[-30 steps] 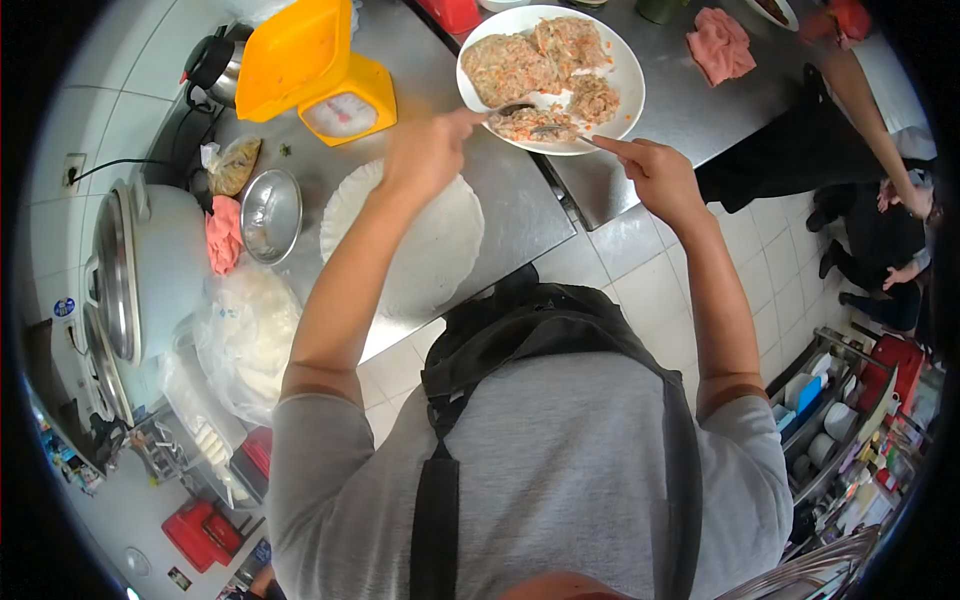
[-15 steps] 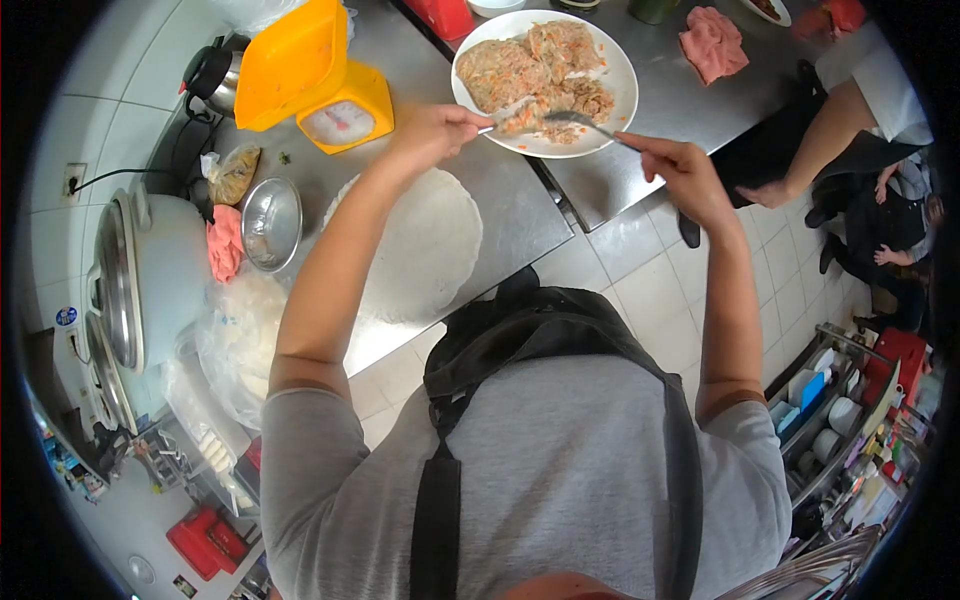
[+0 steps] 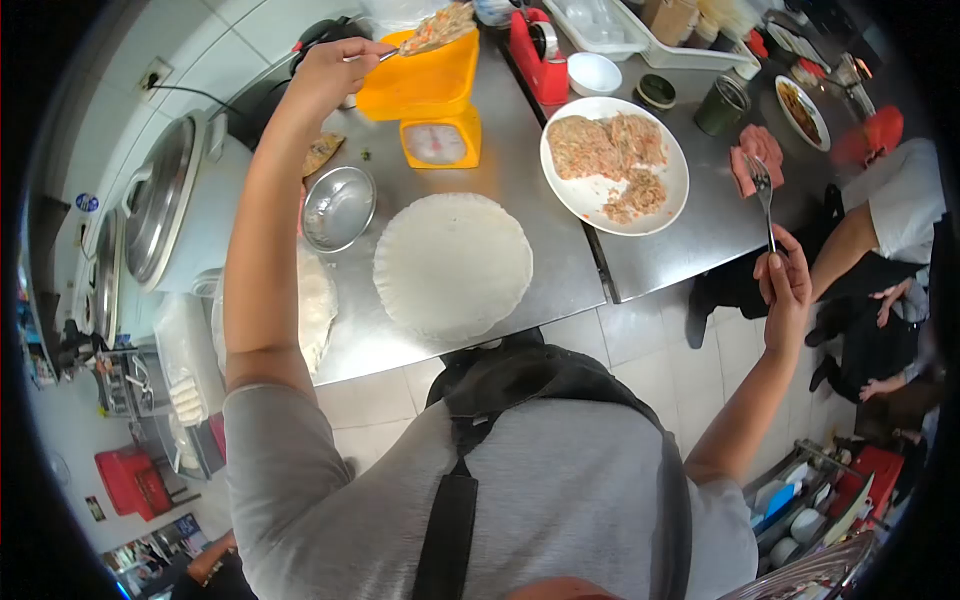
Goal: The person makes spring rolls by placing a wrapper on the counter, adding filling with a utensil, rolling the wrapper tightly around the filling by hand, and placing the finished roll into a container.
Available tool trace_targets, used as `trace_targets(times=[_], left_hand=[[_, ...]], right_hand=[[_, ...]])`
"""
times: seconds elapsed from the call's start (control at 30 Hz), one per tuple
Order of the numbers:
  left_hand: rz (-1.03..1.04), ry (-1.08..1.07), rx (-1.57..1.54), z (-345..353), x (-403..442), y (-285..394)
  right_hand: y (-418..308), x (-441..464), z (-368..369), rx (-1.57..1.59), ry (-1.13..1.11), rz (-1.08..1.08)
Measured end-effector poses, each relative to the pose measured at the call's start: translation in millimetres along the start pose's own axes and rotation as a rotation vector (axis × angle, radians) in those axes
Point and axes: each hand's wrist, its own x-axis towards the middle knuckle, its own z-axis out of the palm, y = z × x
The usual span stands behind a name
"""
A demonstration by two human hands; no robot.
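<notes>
My left hand (image 3: pixel 330 78) is raised at the upper left, closed on a thin metal handle (image 3: pixel 389 54) whose far end is hidden under a heap of orange-flecked minced filling (image 3: pixel 438 28). The load hangs over the orange pan (image 3: pixel 418 90) of a kitchen scale (image 3: pixel 437 143). Out to the right, my right hand (image 3: pixel 787 280) grips a fork (image 3: pixel 763 190), tines pointing away from me. Between the hands stands a white plate (image 3: pixel 672 208) with more filling (image 3: pixel 606 145) on it. Round white dough sheets (image 3: pixel 453 265) lie on the steel counter below the scale.
A metal bowl (image 3: pixel 340 208) and large lidded pot (image 3: pixel 185 200) are at left. A red scale (image 3: pixel 540 65), white bowl (image 3: pixel 594 74), green canister (image 3: pixel 722 106) and pink cloth (image 3: pixel 757 158) line the far side. Another person's arm (image 3: pixel 845 250) is close on the right.
My left hand has lifted filling from the plate and carried it left, over the scale pan. My right hand has drawn the fork away from the plate to the right. The view has shifted.
</notes>
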Motion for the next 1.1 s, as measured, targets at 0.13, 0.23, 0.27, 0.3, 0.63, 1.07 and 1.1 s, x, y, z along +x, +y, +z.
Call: trace_targets(times=[0.13, 0.23, 0.27, 0.3, 0.63, 1.07, 1.1], left_hand=[[0.129, 0.250, 0.591, 15.4, 12.5, -49.8], [0.175, 0.292, 0.853, 33.6, -4.3, -50.6], [0.160, 0.284, 0.904, 35.7, -11.5, -44.6], [0.155, 0.280, 0.903, 34.8, -13.7, -47.2], [0.521, 0.484, 1.026, 25.6, -38.4, -57.2], [0.552, 0.524, 0.888, 26.3, -50.4, -42.9], [0.603, 0.545, 0.868, 27.7, -52.7, -38.5]], right_hand=[[2.9, 1.5, 18.0, 0.051, -0.051, 0.032], [5.2, 2.5, 22.6, 0.036, -0.103, 0.047], [5.3, 2.1, 23.4, 0.023, -0.103, 0.035], [5.6, 2.0, 23.9, 0.010, -0.102, 0.021], [13.9, -8.7, 28.9, -0.264, -0.115, 0.050], [28.1, -9.6, 61.1, -0.614, -0.165, -0.039], [29.6, -9.2, 62.7, -0.617, -0.167, -0.033]])
